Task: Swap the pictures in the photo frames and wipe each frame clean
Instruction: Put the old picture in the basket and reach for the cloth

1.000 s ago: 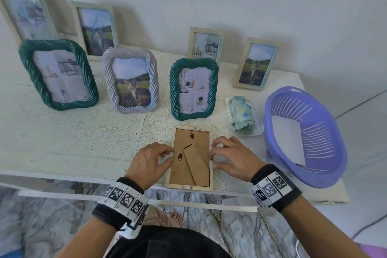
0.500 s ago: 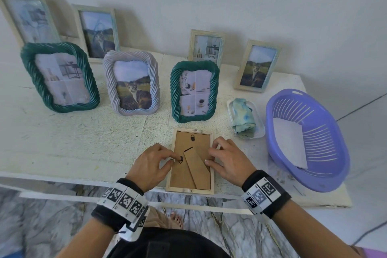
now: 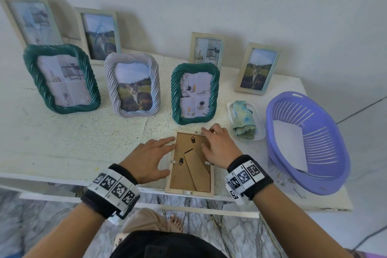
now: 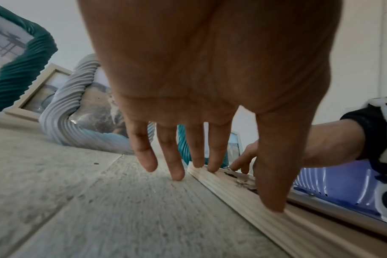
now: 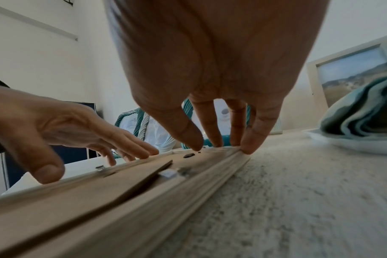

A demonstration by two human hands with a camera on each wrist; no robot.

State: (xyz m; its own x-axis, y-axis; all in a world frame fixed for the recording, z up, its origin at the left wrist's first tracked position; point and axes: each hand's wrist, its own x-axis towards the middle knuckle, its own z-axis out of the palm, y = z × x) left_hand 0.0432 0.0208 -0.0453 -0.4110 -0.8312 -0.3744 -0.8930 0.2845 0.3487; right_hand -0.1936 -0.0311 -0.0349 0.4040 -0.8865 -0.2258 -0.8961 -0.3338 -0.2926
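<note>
Head view: wooden frame [image 3: 190,161] lies face-down at lower centre on the table [image 3: 62,142], brown backing board with folded stand up, small clips at its edges. Left hand [image 3: 149,159] spread wide, fingertips at its left rail; right hand [image 3: 217,147] with fingers loosely bent on the top right corner. Likely light, stiff, glass inside so fragile; best held by the side rails. Left wrist view: fingers [image 4: 176,157] straight, tips on table and frame [image 4: 243,197] edge, gripping nothing. Right wrist view: fingertips [image 5: 250,139] press the pale rail of the frame [image 5: 121,200], nothing pinched.
</note>
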